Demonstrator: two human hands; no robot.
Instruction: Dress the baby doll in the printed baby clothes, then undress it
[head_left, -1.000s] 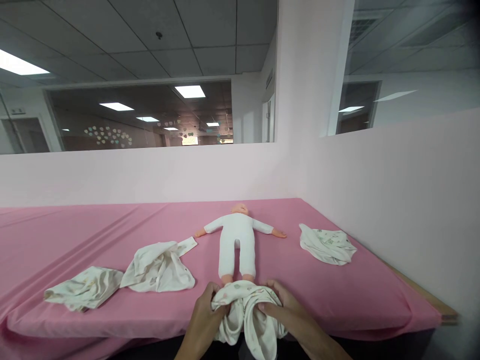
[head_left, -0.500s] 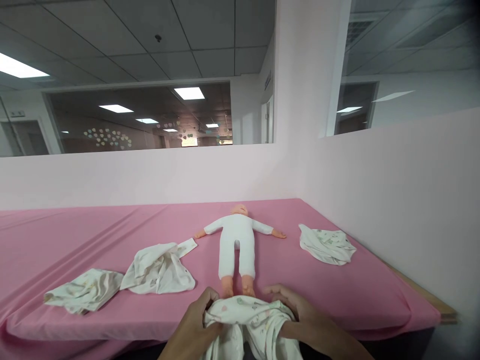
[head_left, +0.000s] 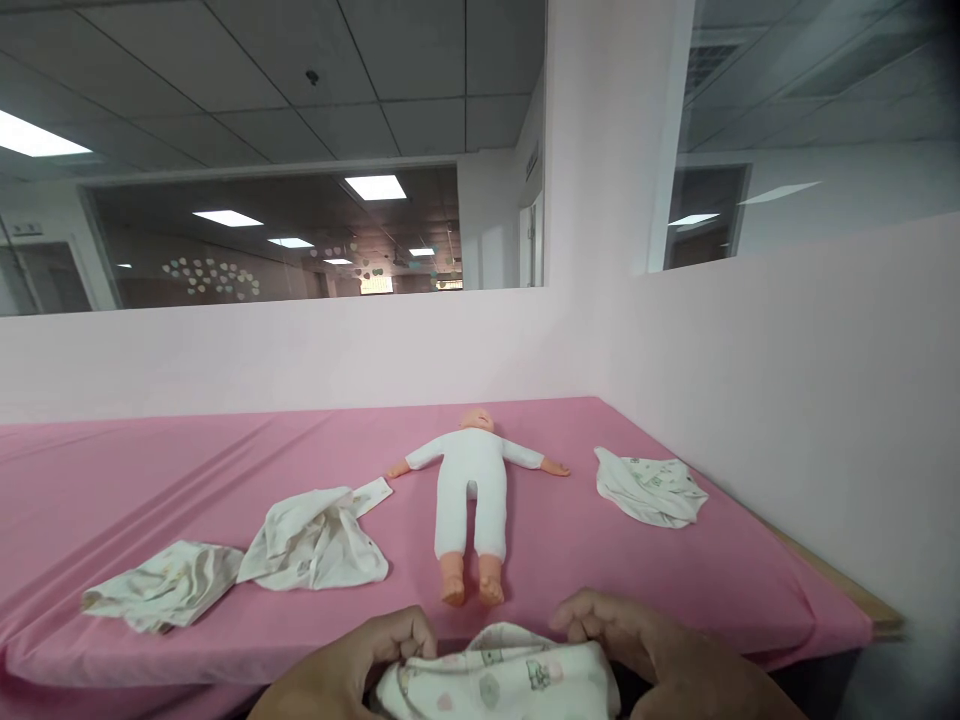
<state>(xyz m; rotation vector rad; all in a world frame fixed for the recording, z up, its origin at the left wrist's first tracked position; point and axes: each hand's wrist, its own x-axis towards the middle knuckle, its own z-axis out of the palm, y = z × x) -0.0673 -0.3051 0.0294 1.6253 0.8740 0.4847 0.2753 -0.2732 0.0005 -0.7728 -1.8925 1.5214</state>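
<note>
At 6 o'clock, over the table's (head_left: 600, 570) near edge, the left hand (head_left: 352, 665) and right hand (head_left: 637, 650) clench their fingers on a bunched printed garment (head_left: 499, 685). The doll (head_left: 469, 490) lies at its 12 o'clock. Gripped only along the top, the garment's loose cloth could slip down.

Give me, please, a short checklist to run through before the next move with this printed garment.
Grip of left hand and right hand on the bunched white printed fabric garment: ok.
Garment's openings findable: cannot tell, bunched, partly out of frame.
The soft doll in white bodysuit lies flat, arms spread, on the pink sheet: ok.
Doll's bare feet clear of garment: ok.
Three crumpled white cloths lie off the doll: ok.
</note>
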